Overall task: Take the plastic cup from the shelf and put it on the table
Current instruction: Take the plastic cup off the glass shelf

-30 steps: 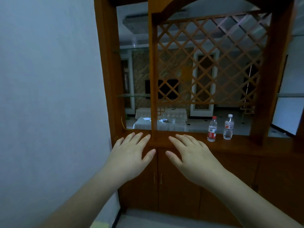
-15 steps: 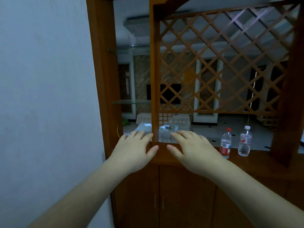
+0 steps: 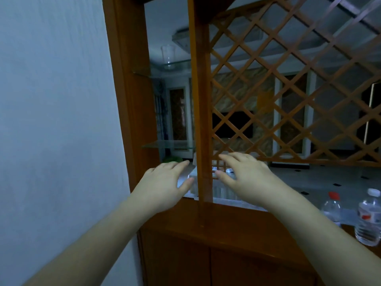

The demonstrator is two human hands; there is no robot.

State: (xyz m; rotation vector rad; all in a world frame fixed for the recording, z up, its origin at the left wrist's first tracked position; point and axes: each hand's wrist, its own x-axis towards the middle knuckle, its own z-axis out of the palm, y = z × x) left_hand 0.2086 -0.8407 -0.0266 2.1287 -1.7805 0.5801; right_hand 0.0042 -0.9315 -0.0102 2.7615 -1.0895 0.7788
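Standing high above both hands' fingers [image 3: 181, 165]: plastic cup [image 3: 168, 56].

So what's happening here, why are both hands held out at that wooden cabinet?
A person stands at a wooden divider cabinet with both hands empty and fingers spread. The left hand and right hand hover either side of the centre post, touching nothing. A clear plastic cup stands upright on the upper glass shelf, well above the hands, not yet picked up. Two water bottles stand on the ledge at right.
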